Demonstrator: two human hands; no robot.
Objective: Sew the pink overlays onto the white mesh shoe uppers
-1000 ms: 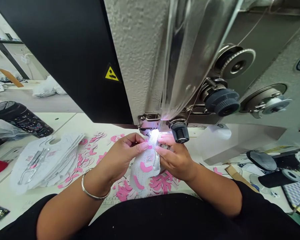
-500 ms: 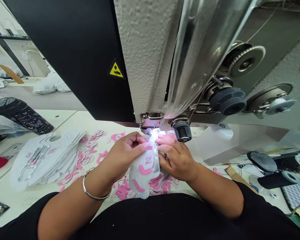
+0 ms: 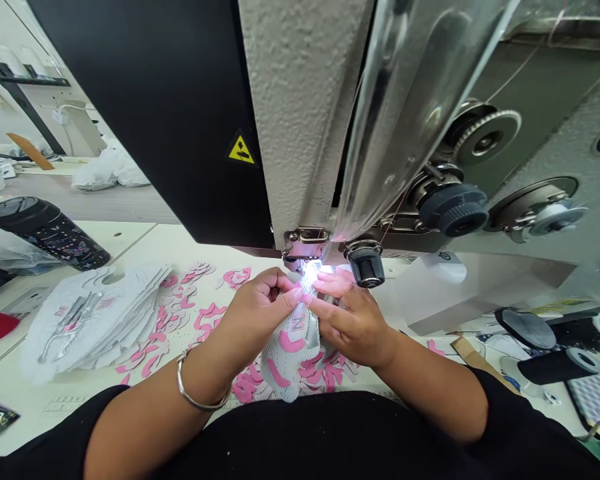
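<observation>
A white mesh shoe upper (image 3: 279, 343) with pink patches, a silver strip and a letter N lies under the lit needle area of a sewing machine (image 3: 307, 243). My left hand (image 3: 260, 313) pinches its left edge between thumb and bent fingers, close below the presser area. On the right side, my right hand (image 3: 355, 320) grips the same upper, its index fingertip meeting my left thumb while another finger lies by the light. What exactly sits between the fingertips is hidden by glare. Loose pink cut pieces (image 3: 330, 373) lie around and under the upper.
A stack of white uppers (image 3: 100, 320) lies at left, with a black patterned bottle (image 3: 47, 230) behind. More pink scraps (image 3: 173, 313) are scattered beside the stack. At right are a black thread spool (image 3: 555, 367) and a cardboard strip (image 3: 480, 363). The machine head hangs low over my hands.
My right index finger has moved left and down to meet my left thumb. My left thumb has shifted slightly right. The view has shifted a little; the upper stays under the machine.
</observation>
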